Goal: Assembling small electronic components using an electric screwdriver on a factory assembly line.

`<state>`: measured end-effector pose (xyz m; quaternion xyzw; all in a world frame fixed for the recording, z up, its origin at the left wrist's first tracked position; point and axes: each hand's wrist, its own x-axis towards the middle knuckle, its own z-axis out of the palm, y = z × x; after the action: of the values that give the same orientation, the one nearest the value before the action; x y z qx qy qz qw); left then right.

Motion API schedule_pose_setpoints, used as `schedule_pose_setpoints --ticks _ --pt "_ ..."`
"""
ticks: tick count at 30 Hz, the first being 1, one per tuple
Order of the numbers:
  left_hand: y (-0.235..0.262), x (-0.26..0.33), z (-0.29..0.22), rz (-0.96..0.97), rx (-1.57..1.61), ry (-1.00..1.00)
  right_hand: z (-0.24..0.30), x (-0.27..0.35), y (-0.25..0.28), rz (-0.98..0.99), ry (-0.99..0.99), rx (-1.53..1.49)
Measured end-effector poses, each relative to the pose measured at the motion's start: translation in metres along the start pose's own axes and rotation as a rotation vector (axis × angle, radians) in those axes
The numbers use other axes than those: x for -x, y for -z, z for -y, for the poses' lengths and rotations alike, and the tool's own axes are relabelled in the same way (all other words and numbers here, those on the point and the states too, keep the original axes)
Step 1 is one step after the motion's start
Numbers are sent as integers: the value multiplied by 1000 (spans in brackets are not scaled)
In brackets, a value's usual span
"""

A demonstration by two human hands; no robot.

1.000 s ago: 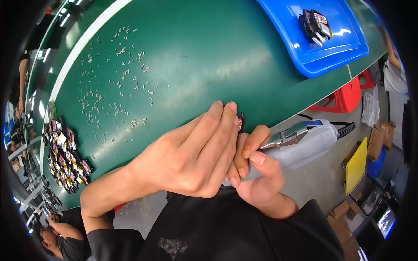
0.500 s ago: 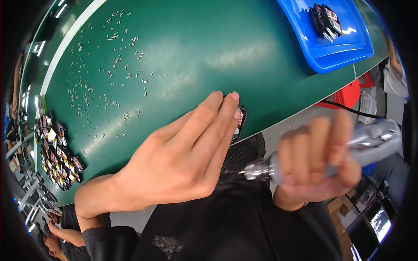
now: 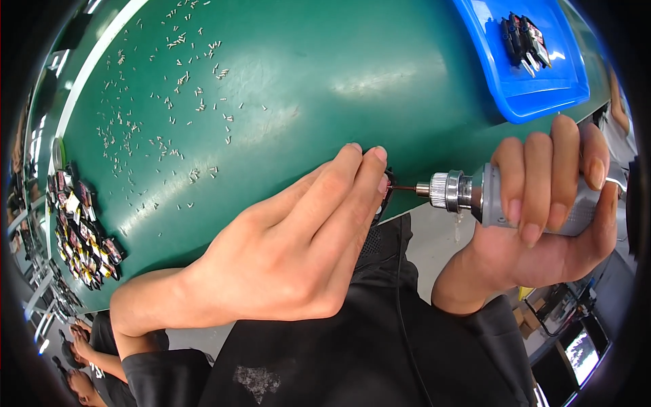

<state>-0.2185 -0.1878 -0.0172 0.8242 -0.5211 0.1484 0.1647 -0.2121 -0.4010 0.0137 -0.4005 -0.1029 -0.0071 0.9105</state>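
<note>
Spreading across most of the view, a green tabletop (image 3: 291, 81) tilts toward the lower left. Below it, the person's black clothing (image 3: 325, 353) bears a mottled whitish patch (image 3: 258, 382), too blotchy to read. A blue plastic tray (image 3: 542, 95) sits at the upper right. The left hand (image 3: 291, 237) lies with fingers straight and close together, while the right hand (image 3: 536, 203) wraps around a grey electric screwdriver (image 3: 491, 203) held roughly level. At the far left, a heap of black-cased parts (image 3: 80, 230) shows white, reddish and yellow labels, their print too small to make out; a short stack of similar parts (image 3: 523, 44) rests in the tray. One black-cased module (image 3: 386, 198) is at the table's near edge, mostly under the left fingers; how they grip it cannot be told. The thin screwdriver bit (image 3: 405, 188) reaches this module beside the fingertips. Tiny silver screws (image 3: 201, 106) lie scattered across the tabletop's left side.
</note>
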Motion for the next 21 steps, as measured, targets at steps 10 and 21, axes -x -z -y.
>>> schedule_pose_setpoints --ticks 10,21 --pt "-1 1 0 -4 43 47 -4 -9 3 35 -24 5" --pt "6 -1 2 49 55 10 -5 -14 2 217 -84 98"
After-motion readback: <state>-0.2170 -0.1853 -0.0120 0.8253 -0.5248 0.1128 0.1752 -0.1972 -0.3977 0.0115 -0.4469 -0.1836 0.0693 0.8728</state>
